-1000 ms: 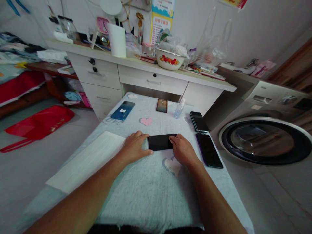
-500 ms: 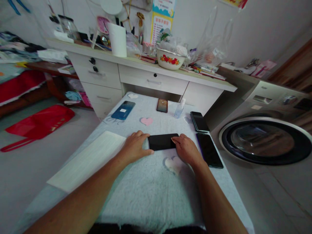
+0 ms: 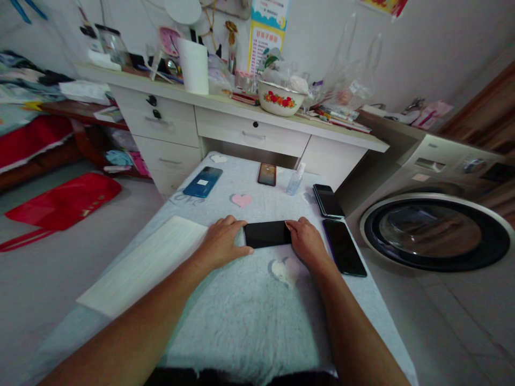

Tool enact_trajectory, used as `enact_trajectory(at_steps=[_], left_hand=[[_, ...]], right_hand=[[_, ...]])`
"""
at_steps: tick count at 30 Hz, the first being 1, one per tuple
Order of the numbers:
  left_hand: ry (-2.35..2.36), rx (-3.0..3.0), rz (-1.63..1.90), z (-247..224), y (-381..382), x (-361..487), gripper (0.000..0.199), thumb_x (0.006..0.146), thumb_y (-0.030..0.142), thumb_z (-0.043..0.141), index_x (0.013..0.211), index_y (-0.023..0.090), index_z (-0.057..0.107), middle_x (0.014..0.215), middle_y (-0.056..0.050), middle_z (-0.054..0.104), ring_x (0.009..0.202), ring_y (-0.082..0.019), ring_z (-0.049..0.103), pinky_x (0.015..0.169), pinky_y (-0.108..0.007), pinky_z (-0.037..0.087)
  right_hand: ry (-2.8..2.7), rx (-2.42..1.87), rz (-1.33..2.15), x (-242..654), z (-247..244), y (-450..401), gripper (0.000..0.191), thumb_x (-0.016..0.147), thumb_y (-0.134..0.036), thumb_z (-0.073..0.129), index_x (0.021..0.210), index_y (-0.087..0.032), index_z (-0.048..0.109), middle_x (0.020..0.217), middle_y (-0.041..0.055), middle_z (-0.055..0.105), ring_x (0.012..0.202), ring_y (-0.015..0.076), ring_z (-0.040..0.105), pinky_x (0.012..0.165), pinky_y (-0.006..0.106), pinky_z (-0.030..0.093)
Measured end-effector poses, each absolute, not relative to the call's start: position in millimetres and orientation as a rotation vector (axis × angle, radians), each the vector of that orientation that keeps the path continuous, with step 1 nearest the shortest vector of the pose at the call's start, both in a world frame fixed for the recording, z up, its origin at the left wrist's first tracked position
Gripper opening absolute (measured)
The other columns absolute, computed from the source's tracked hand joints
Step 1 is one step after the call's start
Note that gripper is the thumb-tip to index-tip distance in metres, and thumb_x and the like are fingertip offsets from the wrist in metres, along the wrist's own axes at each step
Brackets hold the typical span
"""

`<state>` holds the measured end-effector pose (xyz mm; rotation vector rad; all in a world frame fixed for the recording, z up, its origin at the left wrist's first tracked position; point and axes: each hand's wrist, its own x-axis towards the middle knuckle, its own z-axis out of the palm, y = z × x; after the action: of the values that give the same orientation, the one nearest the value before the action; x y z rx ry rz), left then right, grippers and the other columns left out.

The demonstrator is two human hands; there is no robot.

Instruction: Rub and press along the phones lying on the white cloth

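Observation:
A black smartphone (image 3: 267,234) lies lengthwise, screen up, on the cloth-covered table between my two hands. My left hand (image 3: 225,241) grips its left end, the index finger at the upper corner and the thumb at the lower one. Around the right end, my right hand (image 3: 308,240) has its fingers curled, the thumb resting on the screen edge. Just right of that hand lies a larger dark phone (image 3: 346,247) with a purple edge. Beyond it is a phone with a pale edge (image 3: 329,200), which seems to lie on another.
A white strip-like sheet (image 3: 145,265) lies left. Farther back are a blue phone (image 3: 203,182), a brownish phone (image 3: 267,175) and a clear spray bottle (image 3: 295,179). A drawer desk (image 3: 161,136) borders the table's far edge; a washing machine (image 3: 432,230) stands right.
My right thumb and fingers have shifted slightly right, toward the smartphone's end. My left hand and the smartphone look nearly the same.

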<state>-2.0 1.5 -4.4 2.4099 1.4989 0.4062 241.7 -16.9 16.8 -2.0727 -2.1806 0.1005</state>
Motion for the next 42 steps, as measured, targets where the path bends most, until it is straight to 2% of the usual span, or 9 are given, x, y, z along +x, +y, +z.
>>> enact_trajectory(at_steps=[5, 14, 42], left_hand=[[1.488, 2.411, 0.401, -2, 1, -1, 0.066, 0.070, 0.053, 0.067, 0.125, 0.018, 0.055, 0.111, -0.011, 0.057, 0.102, -0.029, 0.054, 0.086, -0.036, 0.043], [1.497, 2.407, 0.416, -6, 2, -2, 0.063, 0.069, 0.054, 0.067, 0.122, 0.023, 0.054, 0.110, -0.008, 0.057, 0.102, -0.028, 0.055, 0.085, -0.035, 0.042], [1.499, 2.415, 0.405, -5, 3, -1, 0.067, 0.069, 0.053, 0.068, 0.125, 0.019, 0.054, 0.110, -0.010, 0.057, 0.103, -0.029, 0.055, 0.086, -0.036, 0.042]], right_hand=[[-2.157, -2.064, 0.071, 243, 14, -13, 0.035, 0.100, -0.028, 0.033, 0.114, -0.023, 0.064, 0.095, 0.0070, 0.059, 0.092, 0.0166, 0.057, 0.081, 0.024, 0.036], [-2.139, -2.094, 0.097, 245, 14, -11, 0.035, 0.099, -0.026, 0.034, 0.117, -0.023, 0.063, 0.099, 0.0079, 0.060, 0.095, 0.0171, 0.057, 0.081, 0.024, 0.037], [-2.098, -2.199, 0.099, 251, 26, -23, 0.032, 0.091, -0.026, 0.042, 0.106, -0.025, 0.071, 0.102, 0.0071, 0.067, 0.092, 0.0178, 0.060, 0.080, 0.026, 0.038]])
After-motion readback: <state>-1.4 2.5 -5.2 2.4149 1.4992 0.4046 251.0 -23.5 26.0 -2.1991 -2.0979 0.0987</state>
